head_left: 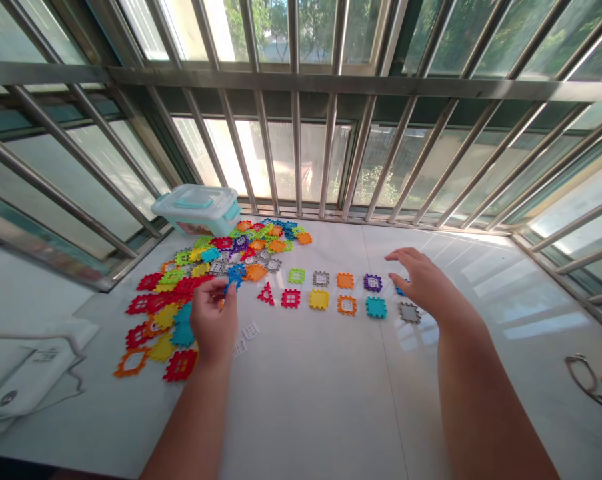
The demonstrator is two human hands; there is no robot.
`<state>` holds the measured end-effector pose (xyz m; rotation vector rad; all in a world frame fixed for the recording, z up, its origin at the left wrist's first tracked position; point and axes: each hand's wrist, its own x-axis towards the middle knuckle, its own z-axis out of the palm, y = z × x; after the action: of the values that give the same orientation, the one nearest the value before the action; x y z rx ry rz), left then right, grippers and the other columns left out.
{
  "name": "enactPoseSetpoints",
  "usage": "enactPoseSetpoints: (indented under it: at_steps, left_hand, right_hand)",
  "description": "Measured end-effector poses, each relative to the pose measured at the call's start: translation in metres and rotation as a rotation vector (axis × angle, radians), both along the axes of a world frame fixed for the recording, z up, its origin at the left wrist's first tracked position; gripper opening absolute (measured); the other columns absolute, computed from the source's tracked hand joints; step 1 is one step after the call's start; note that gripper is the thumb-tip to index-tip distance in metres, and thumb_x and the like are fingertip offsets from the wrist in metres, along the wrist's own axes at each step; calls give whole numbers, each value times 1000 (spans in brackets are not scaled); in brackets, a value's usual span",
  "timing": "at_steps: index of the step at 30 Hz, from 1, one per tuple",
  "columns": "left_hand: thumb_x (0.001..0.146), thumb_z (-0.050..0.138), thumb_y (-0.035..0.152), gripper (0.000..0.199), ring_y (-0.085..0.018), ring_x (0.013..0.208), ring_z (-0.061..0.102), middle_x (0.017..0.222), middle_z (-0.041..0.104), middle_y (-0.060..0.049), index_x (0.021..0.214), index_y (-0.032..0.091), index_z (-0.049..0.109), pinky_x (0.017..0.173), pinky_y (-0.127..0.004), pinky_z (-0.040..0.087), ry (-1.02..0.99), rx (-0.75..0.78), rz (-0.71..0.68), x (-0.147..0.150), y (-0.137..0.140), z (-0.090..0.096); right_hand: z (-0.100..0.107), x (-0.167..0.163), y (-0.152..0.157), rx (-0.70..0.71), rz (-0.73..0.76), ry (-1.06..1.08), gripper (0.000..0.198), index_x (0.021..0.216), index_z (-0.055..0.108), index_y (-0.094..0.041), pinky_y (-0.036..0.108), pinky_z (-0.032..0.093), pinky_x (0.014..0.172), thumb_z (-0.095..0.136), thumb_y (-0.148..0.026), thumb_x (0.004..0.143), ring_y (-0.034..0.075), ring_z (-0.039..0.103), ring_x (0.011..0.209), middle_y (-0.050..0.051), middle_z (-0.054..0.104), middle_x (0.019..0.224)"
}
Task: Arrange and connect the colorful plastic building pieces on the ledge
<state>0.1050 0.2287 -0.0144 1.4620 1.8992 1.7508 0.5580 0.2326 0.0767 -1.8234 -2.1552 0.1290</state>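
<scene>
Beside an unarranged heap point(185, 289), two tile rows point(345, 281) lie set out, left hand point(214, 319) pinching a blue piece point(236, 273), right hand point(421, 283) spread.

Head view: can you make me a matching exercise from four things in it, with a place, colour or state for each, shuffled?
1. Left hand
2. Lidded box
3. Triangular piece
4. Right hand

A. Red
B. At the right end of the rows of pieces
C. Holding a blue piece
D. At the back, near the window bars

Pairs: 1-C, 2-D, 3-A, 4-B
</scene>
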Motion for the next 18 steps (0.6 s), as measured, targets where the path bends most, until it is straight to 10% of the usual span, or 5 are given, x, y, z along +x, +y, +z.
enactPoseSetpoints:
  at_steps: [9, 18]
  left_hand:
    - [88, 79, 56, 50, -13, 65, 63, 89, 70, -1, 121, 23, 62, 56, -24, 48, -401, -328, -748, 50, -24, -3]
    - [83, 86, 53, 72, -10, 53, 54, 86, 73, 1, 139, 26, 49, 52, -23, 42, -513, -477, -965, 59, -25, -7]
  right_hand:
    - [2, -163, -37, 50, 665, 104, 75, 163, 45, -35, 51, 47, 120, 76, -23, 95, 30, 54, 144, 8, 51, 166]
    - [-30, -183, -36, -11, 776, 51, 50, 141, 64, -24, 45, 53, 111, 81, -23, 93, 29, 63, 128, 10, 66, 148]
